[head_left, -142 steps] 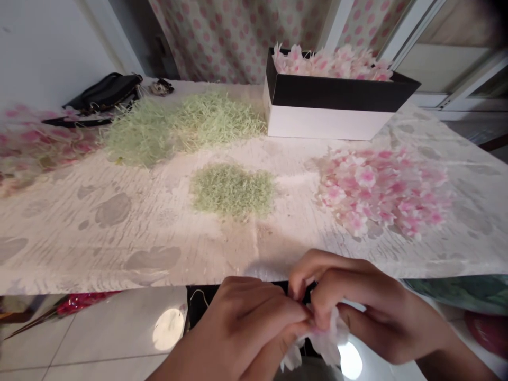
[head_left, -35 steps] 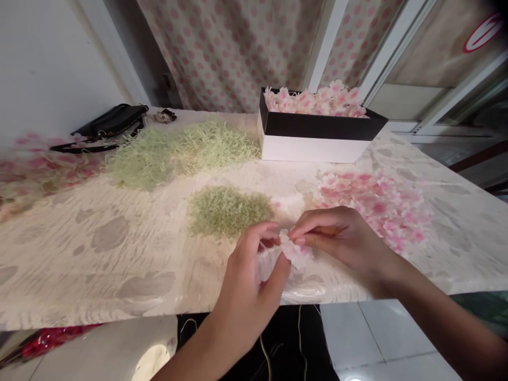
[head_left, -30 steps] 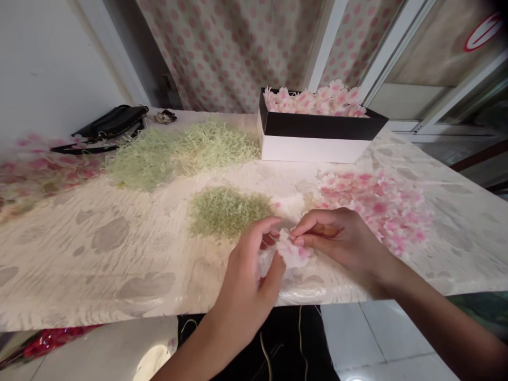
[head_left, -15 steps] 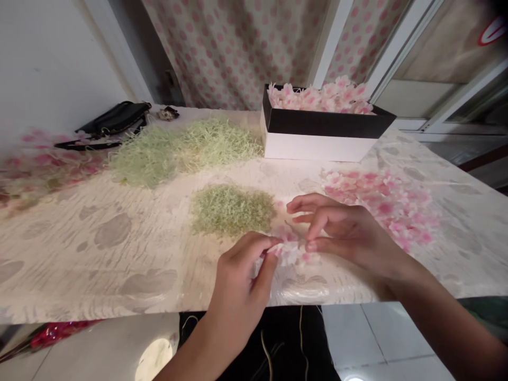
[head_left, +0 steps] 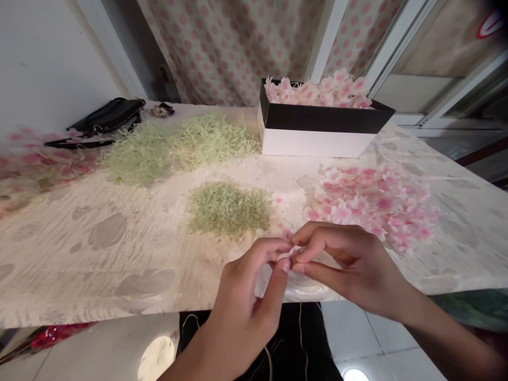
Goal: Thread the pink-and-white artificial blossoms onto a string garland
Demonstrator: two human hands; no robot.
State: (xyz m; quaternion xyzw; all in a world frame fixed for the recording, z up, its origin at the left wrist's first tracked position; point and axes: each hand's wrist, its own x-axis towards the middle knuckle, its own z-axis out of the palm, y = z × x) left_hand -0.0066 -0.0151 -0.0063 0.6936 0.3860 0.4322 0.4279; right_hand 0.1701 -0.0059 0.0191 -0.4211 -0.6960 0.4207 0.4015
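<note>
The left hand (head_left: 244,299) and the right hand (head_left: 349,264) had moved closer together, and both were pinching a small white flower (head_left: 289,255) with the fingers, above the bench (head_left: 87,254), near the green shreds (head_left: 229,209).

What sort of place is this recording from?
Probably a home room or small workroom used for flower crafts: a table holds heaps of pink artificial blossoms and green shreds, plus a box of blossoms, while the left hand and right hand pinch a small pale blossom.
</note>
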